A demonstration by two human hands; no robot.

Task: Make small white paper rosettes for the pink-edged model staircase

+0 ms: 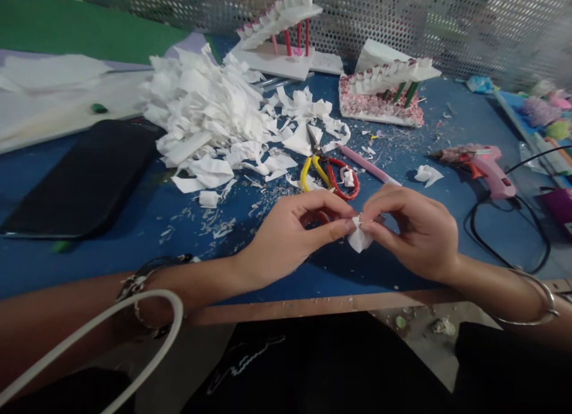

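My left hand (290,232) and my right hand (413,229) meet above the blue table (134,253), near its front edge. Both pinch one small white paper scrap (360,240) between thumb and fingertips, folding or twisting it. Just behind the hands lie scissors (328,173) with one yellow and one red handle, and a pink pencil (369,167). A big heap of white paper scraps (205,113) sits at the back left.
A pink glue gun (485,167) with a black cord (513,241) lies at the right. Two white foam stair models (279,36) (384,89) stand at the back before a perforated metal screen. A black phone or tablet (84,179) lies at the left.
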